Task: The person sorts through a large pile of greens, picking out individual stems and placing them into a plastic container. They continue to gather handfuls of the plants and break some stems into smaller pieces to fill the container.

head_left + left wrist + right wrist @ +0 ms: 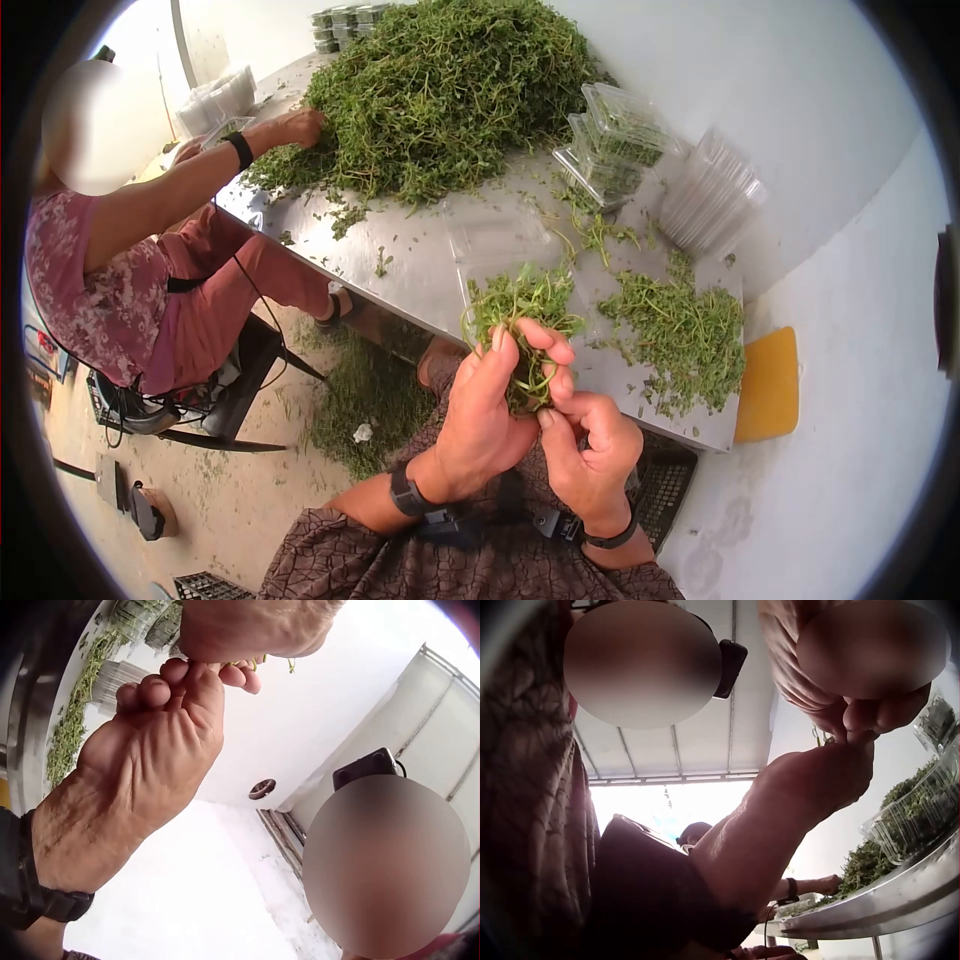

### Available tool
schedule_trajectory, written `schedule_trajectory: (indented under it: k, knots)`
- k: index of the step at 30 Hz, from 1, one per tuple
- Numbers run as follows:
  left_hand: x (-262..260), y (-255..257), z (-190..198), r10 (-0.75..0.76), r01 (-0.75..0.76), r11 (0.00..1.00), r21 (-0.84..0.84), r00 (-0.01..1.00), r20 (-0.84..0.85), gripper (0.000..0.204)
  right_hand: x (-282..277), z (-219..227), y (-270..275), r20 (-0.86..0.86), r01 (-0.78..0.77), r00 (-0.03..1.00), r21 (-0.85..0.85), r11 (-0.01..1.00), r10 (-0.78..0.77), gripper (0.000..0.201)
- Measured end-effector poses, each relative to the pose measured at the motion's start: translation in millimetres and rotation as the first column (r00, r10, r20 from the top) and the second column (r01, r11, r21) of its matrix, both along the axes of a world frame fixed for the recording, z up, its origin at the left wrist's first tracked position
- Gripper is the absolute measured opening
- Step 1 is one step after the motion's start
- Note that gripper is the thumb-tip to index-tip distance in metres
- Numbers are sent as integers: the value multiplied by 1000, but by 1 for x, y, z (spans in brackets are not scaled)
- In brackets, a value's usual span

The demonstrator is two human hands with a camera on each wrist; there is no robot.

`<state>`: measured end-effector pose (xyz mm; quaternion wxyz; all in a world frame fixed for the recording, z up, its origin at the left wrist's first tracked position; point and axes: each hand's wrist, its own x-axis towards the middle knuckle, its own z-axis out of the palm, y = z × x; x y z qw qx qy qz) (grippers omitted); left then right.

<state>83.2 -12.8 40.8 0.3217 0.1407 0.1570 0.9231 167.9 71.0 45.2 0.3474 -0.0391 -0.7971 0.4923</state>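
My left hand (480, 425) holds a small bunch of leafy green stems (525, 300) upright above the table's front edge, thumb on one side and fingers on the other. The right hand (597, 455) is close against it, its thumb and forefinger pinching the thin stems at the bunch's lower end. Behind the bunch, a clear plastic box (495, 235) lies on the metal table (400, 235). To the right of the hands, a loose patch of the same greens (680, 335) spreads over the table corner.
A large heap of greens (450, 95) covers the table's back. Filled clear boxes (615, 145) and stacked empty ones (712, 190) stand at right. Another person (110, 270) sits at left, one hand at the heap. Stems (365, 410) litter the floor near a dark crate (665, 490).
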Motion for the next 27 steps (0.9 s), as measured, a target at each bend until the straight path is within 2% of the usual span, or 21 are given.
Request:
schedule_trajectory:
  k: [5,6,9,11,13,14,16,18,20,22,24,26,27]
  knots:
    - [2,1,-2,12,-12,1000,23,1000,-10,30,2,-3,0,-2,-8,1000,-16,1000,8,9]
    - [3,0,-2,14,-14,1000,27,1000,-16,30,2,-4,-2,-2,-13,1000,-69,998,13,10]
    - [6,-2,-1,71,-73,995,-63,997,-31,30,2,-9,-5,1,-39,999,-133,990,39,14]
    - [0,-6,-5,30,-31,999,-31,999,-32,31,2,-8,-2,8,-60,998,-145,988,61,17]
    - [-1,-11,-3,-37,37,999,6,999,-8,31,6,-3,9,127,-146,983,98,984,133,23]
    - [-1,-15,-2,-34,34,999,9,999,-15,31,7,4,12,122,-149,983,102,984,136,23]
    - [-2,-22,-1,-91,77,987,-140,991,-98,31,11,25,14,27,-24,999,234,972,18,29]
    - [-4,-26,-1,-116,96,982,-162,986,-122,31,14,34,19,-8,-21,1000,255,967,23,35]
    - [-7,-30,-3,-300,209,897,-389,935,-190,31,10,45,22,-104,26,994,480,877,28,34]
    - [-5,-33,-3,-348,243,869,-431,919,-183,30,5,43,27,-77,-24,994,520,854,75,35]
    - [-6,-40,-9,-479,317,802,-506,848,-227,28,4,38,28,28,-91,995,594,799,93,44]
    - [-10,-49,-2,-523,355,782,-512,821,-230,26,10,32,29,83,-120,993,560,820,89,45]
    - [-12,-53,-1,-567,369,753,-544,784,-253,26,11,30,32,119,-159,987,591,791,109,45]
